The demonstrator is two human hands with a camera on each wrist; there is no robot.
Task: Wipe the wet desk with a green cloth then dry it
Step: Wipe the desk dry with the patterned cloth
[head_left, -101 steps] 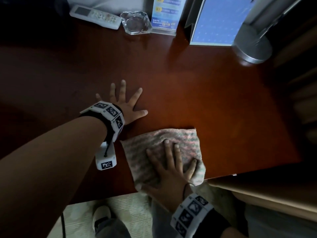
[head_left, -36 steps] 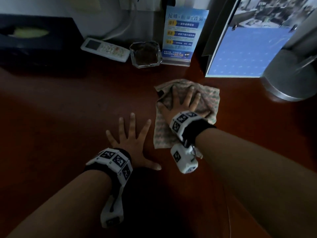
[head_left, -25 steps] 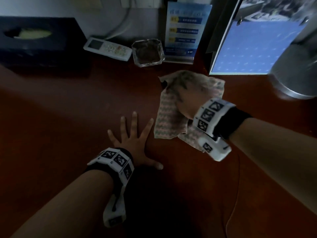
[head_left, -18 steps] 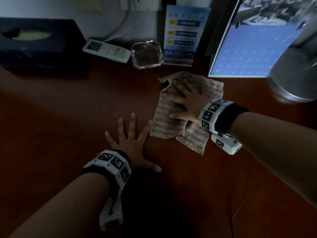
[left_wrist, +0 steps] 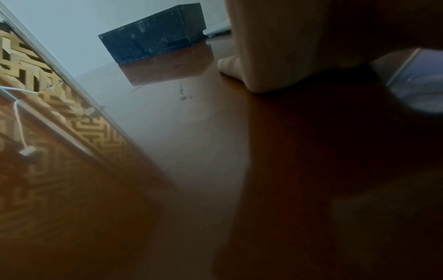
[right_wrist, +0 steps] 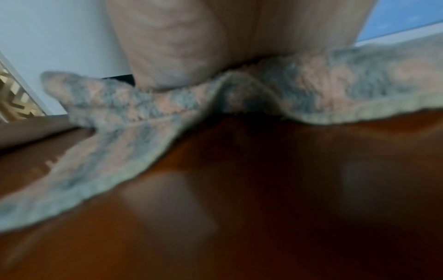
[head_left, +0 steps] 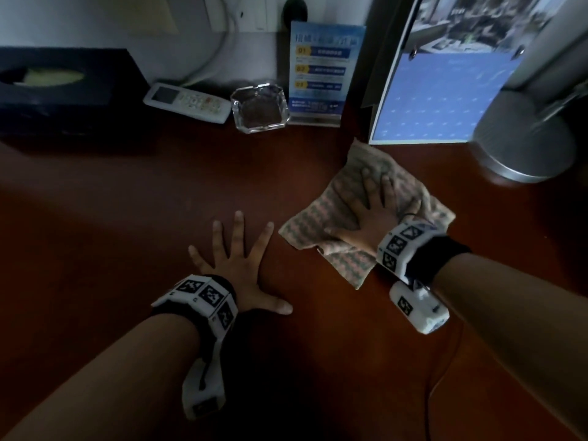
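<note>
desk (head_left: 127, 218): dark red-brown wood, glossy, fills most of the head view. left wrist cam shows a few small drops/marks on it past the l hand's fingertip.

far right: lamp base (head_left: 525, 148), round, silver. calendar (head_left: 429, 100), blue grid, stands just left of it. far left: box (head_left: 63, 90), dark, w/ tissue in its slot.

cloth (head_left: 321, 214): green/pink zigzag weave, lies right of centre, far corner close to the calendar's bottom edge. crumpled, partly folded; near corner trails toward the r wrist. right wrist cam: one edge humps up off the desk beside the palm, blurred.

right hand (head_left: 375, 214): flat on the cloth, palm down, fingers straight & spread, pressing, not grabbing.

left hand (head_left: 237, 268): flat on bare desk, fingers splayed, holds nothing. sits left of & nearer than the cloth; its index tip is near the cloth's left edge, not touching.

far edge, centre: sign (head_left: 321, 71), blue, upright in a clear stand; ashtray (head_left: 259, 108), clear glass, just left of it; remote (head_left: 187, 101), white, left of the ashtray.
</note>
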